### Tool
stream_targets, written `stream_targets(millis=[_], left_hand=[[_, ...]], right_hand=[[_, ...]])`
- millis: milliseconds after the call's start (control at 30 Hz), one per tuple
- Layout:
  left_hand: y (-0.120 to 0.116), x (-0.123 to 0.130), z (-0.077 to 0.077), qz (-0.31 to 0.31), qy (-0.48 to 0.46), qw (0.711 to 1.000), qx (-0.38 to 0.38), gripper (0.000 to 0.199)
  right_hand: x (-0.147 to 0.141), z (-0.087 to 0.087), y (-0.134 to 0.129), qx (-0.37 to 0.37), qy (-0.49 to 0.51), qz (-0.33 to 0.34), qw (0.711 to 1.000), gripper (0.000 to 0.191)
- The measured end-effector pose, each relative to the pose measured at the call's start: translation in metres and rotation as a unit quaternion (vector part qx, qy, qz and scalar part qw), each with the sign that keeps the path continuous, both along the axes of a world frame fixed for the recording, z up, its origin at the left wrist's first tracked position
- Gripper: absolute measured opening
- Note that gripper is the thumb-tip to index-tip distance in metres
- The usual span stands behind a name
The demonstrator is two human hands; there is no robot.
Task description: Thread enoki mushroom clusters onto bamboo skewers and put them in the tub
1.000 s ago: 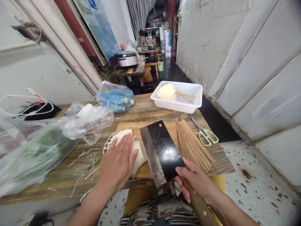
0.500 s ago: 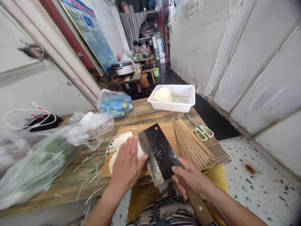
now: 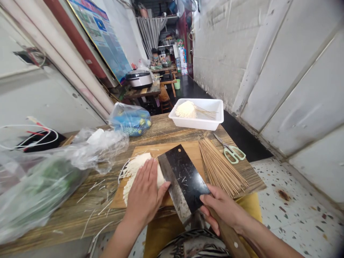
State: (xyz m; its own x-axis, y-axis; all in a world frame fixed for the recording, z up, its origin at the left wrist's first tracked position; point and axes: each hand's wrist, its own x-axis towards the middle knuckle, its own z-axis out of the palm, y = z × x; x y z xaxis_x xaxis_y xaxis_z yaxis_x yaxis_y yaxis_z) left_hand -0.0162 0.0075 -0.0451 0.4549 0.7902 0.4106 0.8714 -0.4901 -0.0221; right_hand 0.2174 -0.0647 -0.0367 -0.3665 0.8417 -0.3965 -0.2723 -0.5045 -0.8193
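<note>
My left hand (image 3: pixel 146 186) lies flat, fingers stretched, on a pale white sheet of food (image 3: pixel 134 172) whose left side is cut into thin strips. That sheet rests on a wooden cutting board (image 3: pixel 192 152). My right hand (image 3: pixel 221 204) is wrapped round the wooden handle of a large dark cleaver (image 3: pixel 185 179). The blade lies tilted over the board, its edge beside the sheet and my left thumb, with a few thin white shreds stuck on it. Right of the blade is a fanned bundle of wooden skewers (image 3: pixel 221 166).
Green-handled scissors (image 3: pixel 232 152) lie right of the skewers. A white tub (image 3: pixel 197 122) with skewered pale food stands at the back. Plastic bags (image 3: pixel 40 193) cover the left side, and a blue bag (image 3: pixel 130 120) sits behind the board. A person (image 3: pixel 155 59) is far behind.
The view has shifted slightly. The cleaver and my right hand have moved a little right and down; my left hand stays flat on the sheet.
</note>
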Motion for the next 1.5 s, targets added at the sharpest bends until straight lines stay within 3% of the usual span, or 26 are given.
stream_targets(millis=[1067,1500], left_hand=[[-0.002,0.000,-0.002,0.012,0.005,1.000,0.009,0.070],[-0.001,0.001,-0.007,0.019,-0.008,1.000,0.005,0.070]], right_hand=[[0.005,-0.016,-0.007,-0.030,0.031,0.005,0.999,0.020],[-0.007,-0.010,0.007,-0.021,-0.002,0.019,1.000,0.024]])
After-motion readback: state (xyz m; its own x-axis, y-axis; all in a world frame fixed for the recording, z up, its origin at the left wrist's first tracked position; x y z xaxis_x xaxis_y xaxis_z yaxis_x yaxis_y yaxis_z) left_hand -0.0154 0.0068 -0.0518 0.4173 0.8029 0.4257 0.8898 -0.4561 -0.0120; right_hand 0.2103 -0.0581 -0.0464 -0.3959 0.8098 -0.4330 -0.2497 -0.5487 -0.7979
